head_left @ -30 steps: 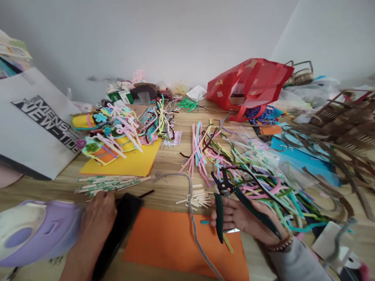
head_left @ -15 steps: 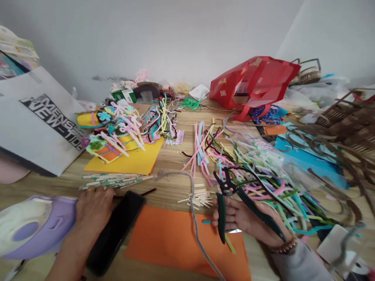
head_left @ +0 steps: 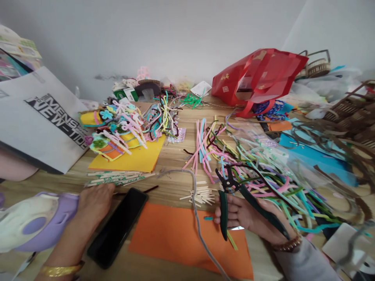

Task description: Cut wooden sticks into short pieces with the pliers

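Observation:
My right hand (head_left: 243, 216) is shut on green-handled pliers (head_left: 249, 199), and their black jaws (head_left: 227, 181) stand apart above a spread of coloured pipe cleaners (head_left: 263, 183). A long grey pipe cleaner (head_left: 195, 207) curves across an orange foam sheet (head_left: 181, 238) left of that hand. My left hand (head_left: 95, 201) sits at the table's near side, close to a bundle of printed sticks (head_left: 120, 178) and beside a black phone (head_left: 117, 228). Its fingertips are hidden from this angle. A small heap of wooden sticks (head_left: 200, 195) lies between my hands.
A lilac and white plastic object (head_left: 38, 222) sits at the lower left. Pipe-cleaner flowers on a yellow sheet (head_left: 125, 160) stand ahead, before a white bag with black lettering (head_left: 38, 121). A red bag (head_left: 258, 76), blue sheet (head_left: 316, 160) and wicker basket (head_left: 354, 113) lie far right.
My left hand has slid forward, away from the phone and toward the stick bundle. The whole scene has drifted slightly right and up in view. The pliers stay in my right hand.

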The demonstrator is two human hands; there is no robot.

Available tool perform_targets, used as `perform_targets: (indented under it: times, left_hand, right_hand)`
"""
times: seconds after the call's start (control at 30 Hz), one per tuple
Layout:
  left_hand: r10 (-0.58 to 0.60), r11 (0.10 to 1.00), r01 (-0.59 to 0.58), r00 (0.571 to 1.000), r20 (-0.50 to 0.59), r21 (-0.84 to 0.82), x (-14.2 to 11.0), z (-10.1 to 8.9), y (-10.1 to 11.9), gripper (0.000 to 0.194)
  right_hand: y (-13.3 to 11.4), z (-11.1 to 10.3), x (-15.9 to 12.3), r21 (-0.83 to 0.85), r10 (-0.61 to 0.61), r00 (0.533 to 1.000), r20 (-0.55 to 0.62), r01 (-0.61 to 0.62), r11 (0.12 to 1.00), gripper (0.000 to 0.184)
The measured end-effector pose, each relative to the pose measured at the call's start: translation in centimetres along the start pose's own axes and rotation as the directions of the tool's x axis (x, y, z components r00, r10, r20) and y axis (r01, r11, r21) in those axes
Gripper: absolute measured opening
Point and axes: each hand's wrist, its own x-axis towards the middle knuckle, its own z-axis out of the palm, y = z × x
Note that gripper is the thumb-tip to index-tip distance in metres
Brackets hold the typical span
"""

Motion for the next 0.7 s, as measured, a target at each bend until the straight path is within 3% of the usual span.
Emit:
perform_targets:
  times: [0.23, 0.37, 0.47, 0.6, 0.7]
  left_hand:
    - [0.036, 0.999, -0.038, 0.996, -0.081, -0.019, -0.1, 0.1, -0.2, 0.039]
    - [0.023, 0.997, -0.031, 0.994, -0.111, -0.074, -0.2, -0.9, 0.2, 0.029]
    - [-0.07, 0.974, 0.038, 0.989, -0.134, -0.224, -0.8, -2.1, 1.7, 0.02]
    - [-0.072, 0.892, -0.064, 0.957, -0.281, -0.447, -2.2, -2.4, 4.5, 0.019]
    - [-0.074, 0.908, -0.079, 0.936, -0.345, -0.411, -3.0, -1.6, 5.7, 0.024]
  right_hand:
    - [0.2, 0.0, -0.1, -0.006, -0.007, 1.0, -0.018, 0.007, 1.0, 0.075]
    - [0.1, 0.3, -0.1, -0.015, -0.035, 0.999, -0.013, 0.035, 0.999, 0.072]
    - [0.0, 0.5, -0.2, -0.011, -0.051, 0.999, -0.009, 0.051, 0.999, 0.068]
    - [0.0, 0.5, -0.1, -0.016, -0.038, 0.999, -0.01, 0.038, 0.999, 0.069]
    - [-0.1, 0.5, 0.0, -0.029, -0.017, 1.0, -0.022, 0.016, 0.999, 0.07]
